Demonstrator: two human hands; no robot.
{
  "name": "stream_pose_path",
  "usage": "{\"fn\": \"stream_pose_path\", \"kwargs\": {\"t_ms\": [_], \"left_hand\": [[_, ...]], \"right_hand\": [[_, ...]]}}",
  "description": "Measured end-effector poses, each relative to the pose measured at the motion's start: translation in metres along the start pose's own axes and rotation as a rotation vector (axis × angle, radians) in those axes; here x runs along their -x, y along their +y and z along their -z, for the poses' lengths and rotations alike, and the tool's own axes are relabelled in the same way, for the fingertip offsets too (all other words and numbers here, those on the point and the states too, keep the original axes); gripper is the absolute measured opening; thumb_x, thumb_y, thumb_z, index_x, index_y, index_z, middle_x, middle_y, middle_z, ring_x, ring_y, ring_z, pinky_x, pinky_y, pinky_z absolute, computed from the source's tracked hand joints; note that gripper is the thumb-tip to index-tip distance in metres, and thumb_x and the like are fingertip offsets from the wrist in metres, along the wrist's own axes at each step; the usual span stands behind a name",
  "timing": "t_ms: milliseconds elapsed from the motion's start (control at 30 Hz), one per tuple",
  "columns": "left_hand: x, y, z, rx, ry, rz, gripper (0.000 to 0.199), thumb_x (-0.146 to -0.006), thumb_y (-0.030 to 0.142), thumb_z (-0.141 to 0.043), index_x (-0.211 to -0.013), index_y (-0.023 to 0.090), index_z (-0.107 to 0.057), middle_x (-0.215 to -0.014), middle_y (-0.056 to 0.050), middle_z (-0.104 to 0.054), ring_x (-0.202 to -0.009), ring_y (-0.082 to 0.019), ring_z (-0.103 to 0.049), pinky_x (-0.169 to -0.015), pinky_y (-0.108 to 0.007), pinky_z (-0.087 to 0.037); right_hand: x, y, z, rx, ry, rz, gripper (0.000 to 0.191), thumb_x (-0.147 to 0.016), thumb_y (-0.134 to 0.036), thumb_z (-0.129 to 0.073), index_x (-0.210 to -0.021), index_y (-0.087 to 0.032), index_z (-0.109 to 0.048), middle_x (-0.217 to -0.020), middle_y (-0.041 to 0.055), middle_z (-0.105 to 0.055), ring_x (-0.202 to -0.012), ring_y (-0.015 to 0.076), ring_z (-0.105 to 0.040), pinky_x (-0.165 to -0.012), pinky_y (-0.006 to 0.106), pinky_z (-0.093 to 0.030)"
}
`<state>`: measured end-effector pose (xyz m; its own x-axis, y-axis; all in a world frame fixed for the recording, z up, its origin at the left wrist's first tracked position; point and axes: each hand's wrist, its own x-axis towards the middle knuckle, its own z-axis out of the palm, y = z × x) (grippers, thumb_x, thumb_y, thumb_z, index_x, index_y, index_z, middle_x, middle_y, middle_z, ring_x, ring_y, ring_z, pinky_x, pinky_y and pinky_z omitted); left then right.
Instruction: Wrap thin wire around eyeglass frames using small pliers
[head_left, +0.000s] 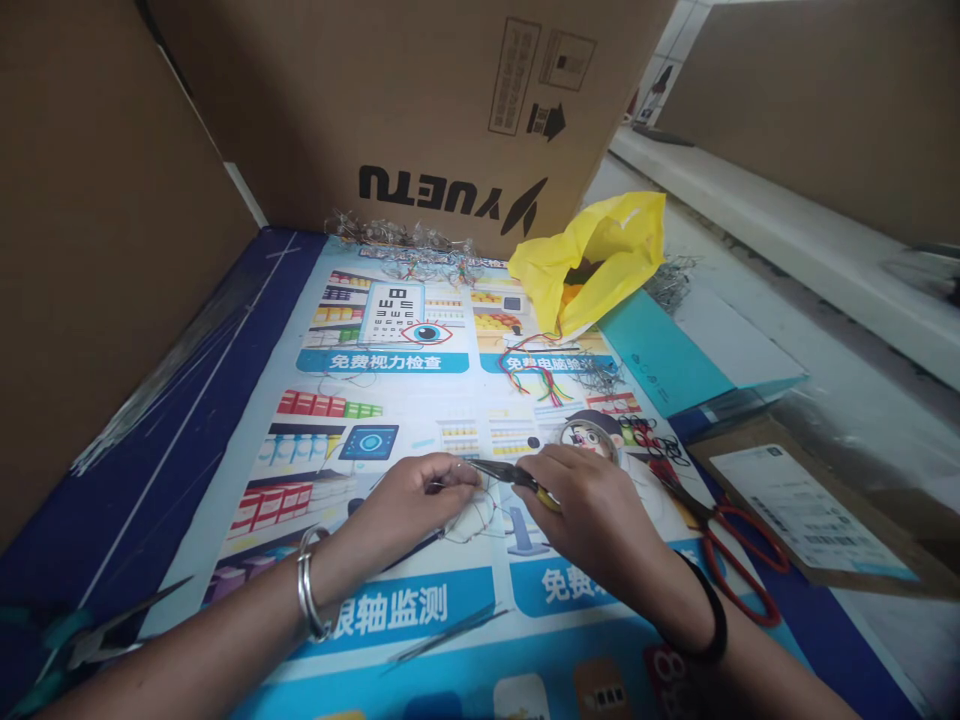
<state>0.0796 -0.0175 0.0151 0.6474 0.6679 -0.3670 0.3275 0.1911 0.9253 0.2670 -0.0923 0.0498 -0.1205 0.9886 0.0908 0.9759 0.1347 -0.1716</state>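
Note:
My right hand [581, 490] is closed around a pair of pliers [499, 470] with a yellow-and-dark handle. The jaws point left and reach the fingertips of my left hand [424, 495]. Between the thumb and fingers of that left hand I pinch a thin wire [476, 525], which loops below the fingers over the printed sheet. The exact spot where the pliers meet the wire is too small to make out. A bundle of straight thin wires [450, 635] lies in front of my hands.
Red-handled scissors [742, 570] lie right, beside a labelled cardboard envelope [825, 510]. Green-handled scissors [82, 645] are at lower left. A yellow bag [600, 255], coloured cords [551, 385] and a heap of wire pieces [405, 238] lie farther back. Cardboard [420, 100] walls stand behind.

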Motion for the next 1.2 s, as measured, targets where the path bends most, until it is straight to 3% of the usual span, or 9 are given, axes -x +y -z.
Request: {"fn": "stream_pose_path", "kwargs": {"t_ms": [333, 633, 1200], "left_hand": [[-0.003, 0.001, -0.002, 0.004, 0.053, 0.037, 0.018, -0.075, 0.033, -0.057, -0.074, 0.016, -0.062, -0.059, 0.003, -0.053, -0.050, -0.008, -0.038, -0.051, -0.021, -0.032], [-0.006, -0.007, 0.001, -0.014, 0.145, -0.094, 0.020, -0.078, 0.034, -0.053, -0.075, 0.016, -0.061, -0.068, 0.000, -0.056, -0.060, -0.011, -0.045, -0.056, -0.023, -0.035], [-0.005, -0.004, 0.005, -0.108, 0.080, -0.102, 0.016, -0.078, 0.027, -0.049, -0.076, 0.016, -0.061, -0.070, 0.000, -0.059, -0.062, -0.011, -0.046, -0.057, -0.023, -0.035]], "right_hand": [[-0.001, 0.002, 0.000, 0.008, -0.023, -0.003, 0.012, -0.083, -0.023, -0.050, -0.076, -0.018, -0.058, -0.074, 0.0028, -0.059, -0.071, 0.0163, -0.051, -0.062, 0.028, -0.027], [0.001, 0.000, 0.000, 0.125, 0.022, 0.090, 0.007, -0.079, -0.018, -0.053, -0.076, -0.018, -0.059, -0.074, 0.0039, -0.058, -0.072, 0.0185, -0.047, -0.065, 0.031, -0.025], [-0.003, 0.005, -0.007, 0.194, 0.033, 0.208, 0.012, -0.078, -0.010, -0.049, -0.074, -0.019, -0.057, -0.073, 0.0033, -0.056, -0.070, 0.0176, -0.041, -0.064, 0.031, -0.022]]}}
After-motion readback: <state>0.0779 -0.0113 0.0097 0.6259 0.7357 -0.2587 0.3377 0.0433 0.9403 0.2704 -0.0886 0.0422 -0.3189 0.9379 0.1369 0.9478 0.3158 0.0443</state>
